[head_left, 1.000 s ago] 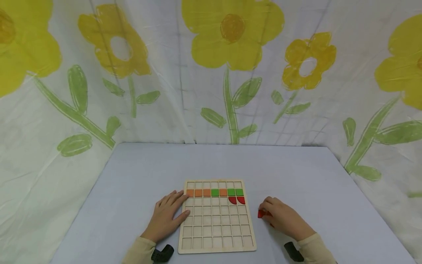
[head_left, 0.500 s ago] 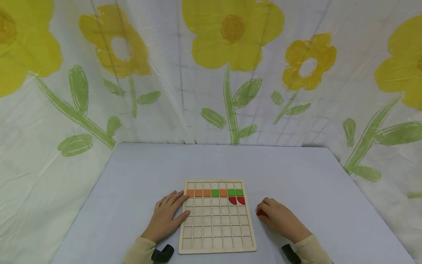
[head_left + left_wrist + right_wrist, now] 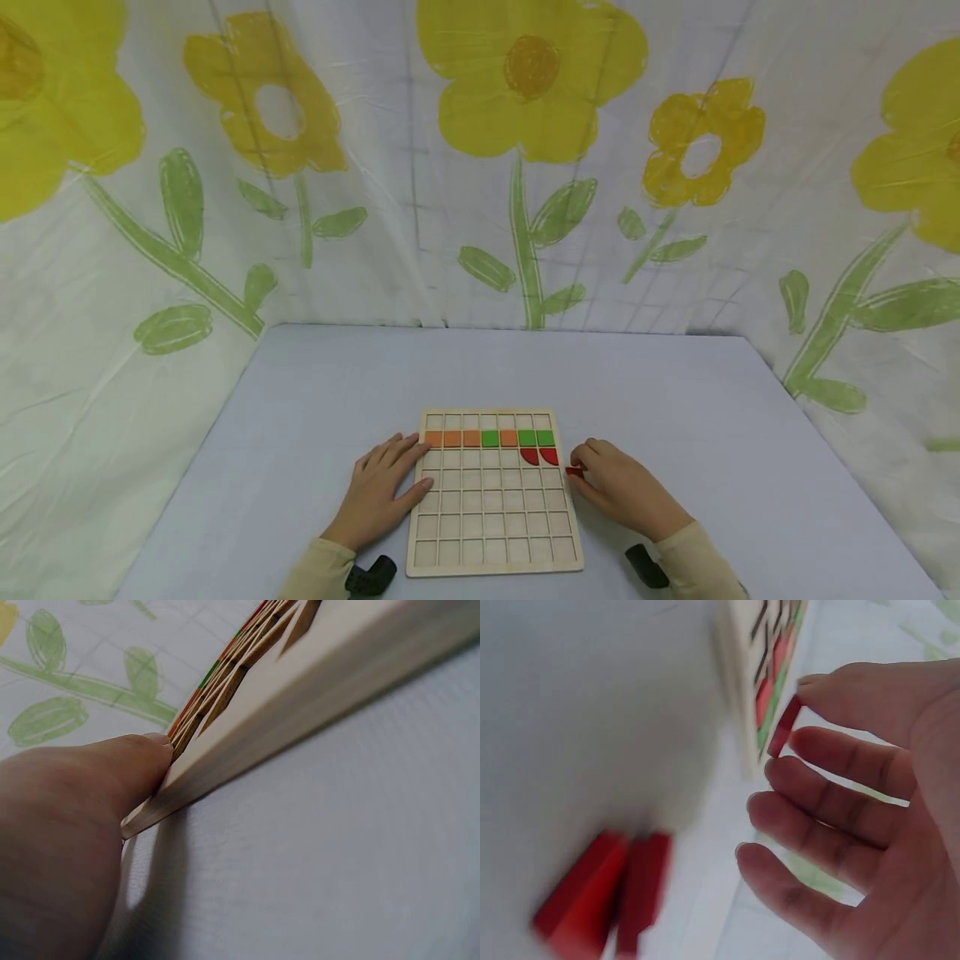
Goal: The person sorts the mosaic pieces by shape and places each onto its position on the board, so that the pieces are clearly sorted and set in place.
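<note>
A wooden grid board [image 3: 472, 551] lies in front of me. My left hand [image 3: 377, 492] rests along its left edge with fingers extended, the thumb on the rim in the left wrist view. My right hand [image 3: 622, 492], just off the right edge, pinches a small red tile [image 3: 785, 727] between thumb and forefinger. The tile shows edge-on in the right wrist view; the other fingers are loosely bent. Two red quarter-circle tiles [image 3: 549, 457] sit at the right end of the third row. Above them runs a row of orange squares [image 3: 452, 438] and green squares [image 3: 545, 437].
More red pieces [image 3: 592, 900] lie low in the right wrist view, blurred; in the head view they are hidden. The white table [image 3: 375, 367] stretches back to a hanging cloth [image 3: 405, 250] printed with yellow flowers.
The right hand has lifted a red tile from the table right of the board and carried it left and forward, up beside the board's edge. My left hand has stayed put.
</note>
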